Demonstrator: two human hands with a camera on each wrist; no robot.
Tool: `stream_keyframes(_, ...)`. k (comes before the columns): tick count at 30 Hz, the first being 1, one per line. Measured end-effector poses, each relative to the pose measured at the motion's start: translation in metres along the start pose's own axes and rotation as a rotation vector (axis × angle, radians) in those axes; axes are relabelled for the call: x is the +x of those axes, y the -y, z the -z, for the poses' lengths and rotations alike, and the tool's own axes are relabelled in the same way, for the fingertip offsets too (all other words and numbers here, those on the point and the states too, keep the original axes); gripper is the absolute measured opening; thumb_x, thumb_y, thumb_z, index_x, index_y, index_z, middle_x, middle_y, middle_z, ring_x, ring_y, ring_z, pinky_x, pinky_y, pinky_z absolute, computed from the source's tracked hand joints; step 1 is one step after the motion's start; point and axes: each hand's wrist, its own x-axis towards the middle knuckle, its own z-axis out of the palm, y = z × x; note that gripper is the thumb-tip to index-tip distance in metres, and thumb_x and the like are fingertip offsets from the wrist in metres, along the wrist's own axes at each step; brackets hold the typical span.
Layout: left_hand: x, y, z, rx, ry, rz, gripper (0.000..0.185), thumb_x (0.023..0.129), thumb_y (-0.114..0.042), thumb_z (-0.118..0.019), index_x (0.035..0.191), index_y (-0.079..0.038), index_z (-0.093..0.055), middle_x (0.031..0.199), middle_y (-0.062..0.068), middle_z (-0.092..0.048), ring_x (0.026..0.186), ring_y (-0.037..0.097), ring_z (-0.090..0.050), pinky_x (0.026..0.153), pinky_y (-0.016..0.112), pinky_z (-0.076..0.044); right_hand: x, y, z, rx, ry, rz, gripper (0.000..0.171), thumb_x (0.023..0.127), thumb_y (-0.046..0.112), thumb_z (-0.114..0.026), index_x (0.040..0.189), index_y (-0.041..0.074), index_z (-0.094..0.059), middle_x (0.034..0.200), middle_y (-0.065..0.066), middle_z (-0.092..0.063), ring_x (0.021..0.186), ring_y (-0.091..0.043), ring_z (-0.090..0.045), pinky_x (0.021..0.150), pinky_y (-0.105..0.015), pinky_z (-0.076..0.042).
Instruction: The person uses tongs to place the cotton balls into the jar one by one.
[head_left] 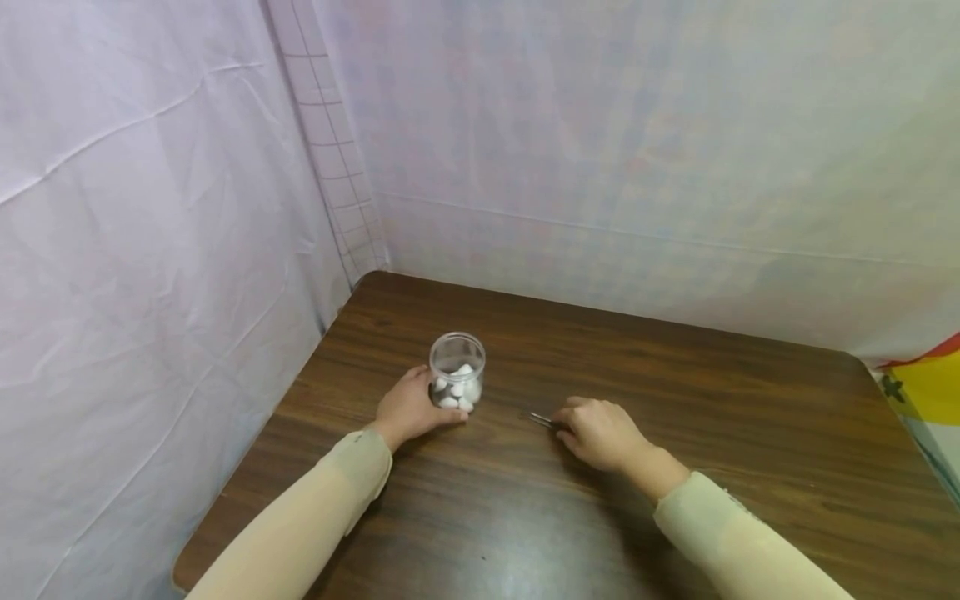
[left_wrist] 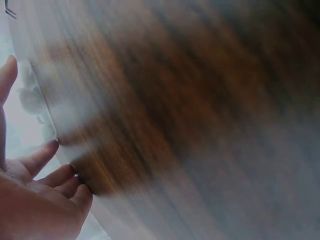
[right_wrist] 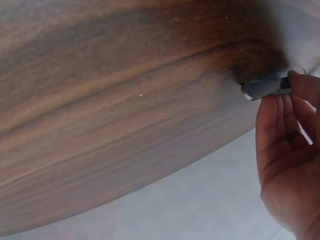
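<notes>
A clear jar stands on the table, its top uncovered, with several rounded white pieces in its lower part. My left hand holds the jar low on its side, the thumb across the front and the fingers round the left. In the left wrist view, the left hand shows beside the jar's wall at the left edge. To the right of the jar, my right hand pinches a pair of metal tweezers, two thin prongs pointing left toward the jar. The tweezers' rounded end shows in the right wrist view.
The table has a dark wood-grain top with rounded corners. Pale sheets hang along its left side and behind it. Something yellow and red shows beyond the right edge.
</notes>
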Motion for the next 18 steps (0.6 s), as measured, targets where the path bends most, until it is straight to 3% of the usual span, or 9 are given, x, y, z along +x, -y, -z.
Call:
stream_keyframes(14,0.0004,0.0004,-0.0012,-0.012,0.007,-0.016,0.094,0.070,-0.059,-0.084,0.142,-0.007,-0.053,0.146,0.015,-0.048,0.130,0.033,-0.049,0.103,0.052,-0.043,-0.0048,0.0013,-0.0019,-0.027,-0.012,-0.003,0.025,0.080,0.017,-0.081,0.104,0.009,-0.076,0.089,0.000,-0.064,0.073,-0.022,-0.067,0.057,-0.038,-0.056)
stream_keyframes(18,0.0011,0.0030,-0.0026,-0.008,0.018,-0.025,0.096,0.070,-0.059,-0.084,0.144,-0.008,-0.051,0.147,0.015,-0.047,0.130,0.033,-0.048,0.104,0.051,-0.042,-0.0062,0.0013,-0.0013,-0.049,-0.018,0.001,0.030,0.080,0.019,-0.081,0.107,0.008,-0.074,0.094,-0.003,-0.066,0.076,-0.024,-0.068,0.057,-0.039,-0.056)
